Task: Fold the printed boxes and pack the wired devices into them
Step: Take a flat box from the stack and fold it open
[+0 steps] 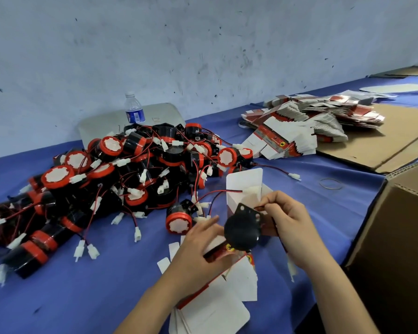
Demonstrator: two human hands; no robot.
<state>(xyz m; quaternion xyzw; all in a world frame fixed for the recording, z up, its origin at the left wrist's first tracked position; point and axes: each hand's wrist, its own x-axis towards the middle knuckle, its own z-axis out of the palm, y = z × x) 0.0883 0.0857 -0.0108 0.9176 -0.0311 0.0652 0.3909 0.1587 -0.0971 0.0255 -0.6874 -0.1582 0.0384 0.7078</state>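
Your right hand [286,220] has its fingers curled, thumb and forefinger pinching the thin red-black wire [217,192] of the black wired device [241,231] close to its mounting bracket. The device sits at the mouth of the open printed box [245,186], whose white flap stands up at 12 o'clock from it. Your left hand [198,251] is at 8 o'clock from the device, fingers bent over the red-printed side of the box and gripping it, forefinger stretched toward the device; whether it touches is not clear. Under your left wrist lie flat white box blanks [210,309] on the blue table cover [106,285]. The heap of red-and-black devices [118,179] is at 10 o'clock from your hands, a water bottle [133,108] behind it. Unfolded box stacks [307,121] are at 1 o'clock, a brown carton [396,237] at 3 o'clock, and a rubber band [331,183] near it.
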